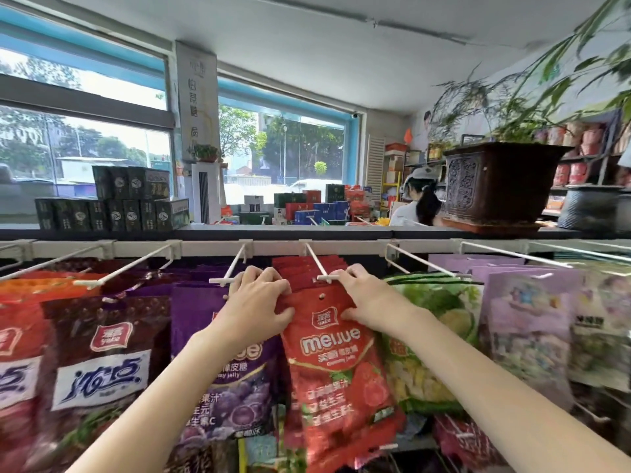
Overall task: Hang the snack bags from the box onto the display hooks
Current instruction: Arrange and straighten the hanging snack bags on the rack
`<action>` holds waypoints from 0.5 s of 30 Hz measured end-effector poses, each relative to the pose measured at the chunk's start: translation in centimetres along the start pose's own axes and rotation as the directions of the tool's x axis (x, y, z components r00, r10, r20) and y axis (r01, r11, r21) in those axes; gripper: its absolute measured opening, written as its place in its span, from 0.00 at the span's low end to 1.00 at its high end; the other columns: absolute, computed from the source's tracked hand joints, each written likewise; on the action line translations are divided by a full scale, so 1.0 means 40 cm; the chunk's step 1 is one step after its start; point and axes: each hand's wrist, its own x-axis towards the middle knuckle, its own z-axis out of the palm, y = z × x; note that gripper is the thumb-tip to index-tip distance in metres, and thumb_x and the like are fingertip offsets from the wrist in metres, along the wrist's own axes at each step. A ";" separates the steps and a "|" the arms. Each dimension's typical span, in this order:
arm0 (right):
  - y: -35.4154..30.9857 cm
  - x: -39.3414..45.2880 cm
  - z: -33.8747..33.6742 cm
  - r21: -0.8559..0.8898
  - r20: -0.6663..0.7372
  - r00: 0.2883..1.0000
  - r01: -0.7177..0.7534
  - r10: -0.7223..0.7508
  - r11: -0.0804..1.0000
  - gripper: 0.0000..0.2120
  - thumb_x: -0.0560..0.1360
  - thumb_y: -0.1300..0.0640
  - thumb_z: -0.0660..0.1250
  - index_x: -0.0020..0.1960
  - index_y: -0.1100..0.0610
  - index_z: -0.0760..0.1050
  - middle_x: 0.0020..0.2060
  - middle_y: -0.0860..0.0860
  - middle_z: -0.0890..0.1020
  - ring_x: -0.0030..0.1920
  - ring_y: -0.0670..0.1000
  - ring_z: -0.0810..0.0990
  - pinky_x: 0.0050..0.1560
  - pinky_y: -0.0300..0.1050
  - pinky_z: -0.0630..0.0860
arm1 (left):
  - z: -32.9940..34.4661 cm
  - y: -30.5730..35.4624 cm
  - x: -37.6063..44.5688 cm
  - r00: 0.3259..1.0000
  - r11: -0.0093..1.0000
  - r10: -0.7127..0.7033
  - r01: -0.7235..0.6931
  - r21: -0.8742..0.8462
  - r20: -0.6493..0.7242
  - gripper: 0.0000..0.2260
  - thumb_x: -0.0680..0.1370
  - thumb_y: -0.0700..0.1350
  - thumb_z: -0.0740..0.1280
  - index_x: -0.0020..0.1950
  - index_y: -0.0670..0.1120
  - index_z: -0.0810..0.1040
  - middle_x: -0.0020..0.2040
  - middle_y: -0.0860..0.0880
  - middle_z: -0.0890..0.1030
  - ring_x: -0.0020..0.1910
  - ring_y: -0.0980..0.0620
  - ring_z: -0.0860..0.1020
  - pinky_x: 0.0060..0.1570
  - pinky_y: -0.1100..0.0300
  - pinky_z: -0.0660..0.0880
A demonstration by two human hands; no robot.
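here both hands, left (254, 303) and right (367, 298), grip pinching the red snack bag (336, 363) below its hook (319, 266).

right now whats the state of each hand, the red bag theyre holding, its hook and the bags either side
left hand: grips the top left corner of the red bag
right hand: pinches the top right corner
red gummy jelly bag: held up, hole just below the hook tip, not yet threaded
hook: already carries red bags behind
purple gummy bags: hanging on the left
green bags: hanging on the right
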 end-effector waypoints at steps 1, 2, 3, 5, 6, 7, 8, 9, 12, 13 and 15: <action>-0.002 0.007 0.012 0.002 -0.036 0.999 -0.019 0.019 1.000 0.30 0.75 0.60 0.66 0.73 0.52 0.57 0.67 0.54 0.64 0.62 0.58 0.73 0.60 0.52 0.74 | 0.001 -0.003 -0.005 1.000 1.000 0.011 -0.011 -0.008 -0.007 0.14 0.76 0.52 0.63 0.60 0.49 0.75 0.61 0.54 0.71 0.63 0.50 0.63 0.65 0.55 0.56; -0.002 0.010 0.025 0.019 -0.067 0.997 -0.035 0.036 0.999 0.29 0.75 0.61 0.65 0.73 0.53 0.57 0.67 0.55 0.64 0.62 0.58 0.73 0.61 0.52 0.73 | 0.003 -0.005 -0.011 1.000 1.000 0.021 -0.021 -0.009 -0.018 0.14 0.77 0.52 0.63 0.60 0.49 0.75 0.60 0.54 0.72 0.63 0.50 0.63 0.65 0.55 0.56; -0.001 0.009 0.038 0.054 -0.094 0.994 -0.050 0.055 0.997 0.29 0.75 0.61 0.65 0.73 0.53 0.58 0.66 0.56 0.65 0.62 0.59 0.72 0.62 0.52 0.72 | 0.006 -0.005 -0.013 0.999 1.000 0.027 -0.027 0.000 -0.036 0.14 0.77 0.52 0.62 0.60 0.49 0.75 0.60 0.53 0.72 0.63 0.50 0.64 0.64 0.56 0.56; 0.004 -0.003 0.054 0.132 -0.127 0.988 -0.067 0.084 0.989 0.28 0.75 0.60 0.66 0.72 0.54 0.59 0.64 0.56 0.65 0.64 0.59 0.70 0.65 0.53 0.69 | 0.016 -0.004 -0.011 0.996 0.999 0.033 -0.031 0.024 -0.085 0.13 0.78 0.51 0.62 0.60 0.49 0.75 0.59 0.53 0.73 0.62 0.50 0.66 0.65 0.57 0.55; 0.005 -0.011 0.058 0.159 -0.126 0.988 -0.069 0.090 0.985 0.28 0.75 0.59 0.66 0.71 0.53 0.60 0.63 0.56 0.66 0.64 0.58 0.69 0.66 0.53 0.68 | 0.019 -0.003 -0.008 0.993 0.999 0.028 -0.025 0.030 -0.112 0.13 0.78 0.51 0.61 0.60 0.49 0.75 0.59 0.53 0.73 0.62 0.50 0.66 0.65 0.57 0.55; 0.006 -0.018 0.060 0.177 -0.119 0.989 -0.070 0.092 0.982 0.27 0.75 0.59 0.66 0.71 0.53 0.60 0.63 0.56 0.66 0.64 0.58 0.68 0.66 0.53 0.68 | 0.023 -0.003 -0.004 0.991 1.000 0.020 -0.017 0.026 -0.133 0.12 0.78 0.50 0.61 0.60 0.48 0.74 0.59 0.53 0.73 0.62 0.50 0.67 0.66 0.57 0.55; 0.006 -0.022 0.060 0.186 -0.106 0.990 -0.073 0.094 0.980 0.27 0.75 0.59 0.66 0.71 0.53 0.60 0.62 0.56 0.66 0.64 0.57 0.68 0.67 0.53 0.68 | 0.027 -0.004 0.000 0.990 1.000 0.012 -0.010 0.016 -0.142 0.12 0.78 0.49 0.61 0.59 0.48 0.74 0.59 0.53 0.73 0.62 0.51 0.67 0.67 0.57 0.55; 0.004 -0.024 0.058 0.188 -0.102 0.990 -0.073 0.094 0.979 0.27 0.75 0.59 0.66 0.71 0.53 0.60 0.62 0.56 0.66 0.64 0.57 0.68 0.66 0.52 0.68 | 0.028 -0.005 0.005 0.990 1.000 0.005 -0.004 0.008 -0.142 0.12 0.78 0.49 0.61 0.59 0.47 0.74 0.59 0.52 0.73 0.62 0.51 0.67 0.67 0.56 0.55; -0.003 -0.037 0.063 0.253 -0.176 0.981 -0.040 0.087 0.967 0.32 0.76 0.61 0.66 0.74 0.53 0.54 0.65 0.56 0.62 0.65 0.55 0.68 0.67 0.50 0.69 | 0.031 -0.006 0.007 0.988 1.000 0.013 -0.016 -0.018 -0.153 0.12 0.78 0.49 0.63 0.60 0.47 0.74 0.60 0.52 0.72 0.63 0.50 0.67 0.68 0.56 0.55; -0.005 -0.051 0.072 0.308 -0.224 0.969 -0.027 0.100 0.951 0.34 0.76 0.61 0.65 0.75 0.53 0.51 0.68 0.55 0.60 0.67 0.54 0.67 0.67 0.47 0.68 | 0.035 -0.006 -0.002 0.977 0.998 0.025 -0.035 -0.043 -0.211 0.13 0.77 0.47 0.64 0.60 0.46 0.74 0.60 0.51 0.71 0.63 0.50 0.67 0.68 0.56 0.56; -0.004 -0.089 0.109 0.430 -0.306 0.939 -0.007 0.154 0.903 0.38 0.77 0.58 0.65 0.77 0.55 0.43 0.73 0.53 0.55 0.72 0.52 0.60 0.72 0.45 0.62 | 0.048 0.002 -0.043 0.921 0.989 0.002 -0.059 -0.135 -0.388 0.14 0.75 0.43 0.67 0.60 0.44 0.73 0.60 0.48 0.71 0.61 0.49 0.66 0.66 0.56 0.62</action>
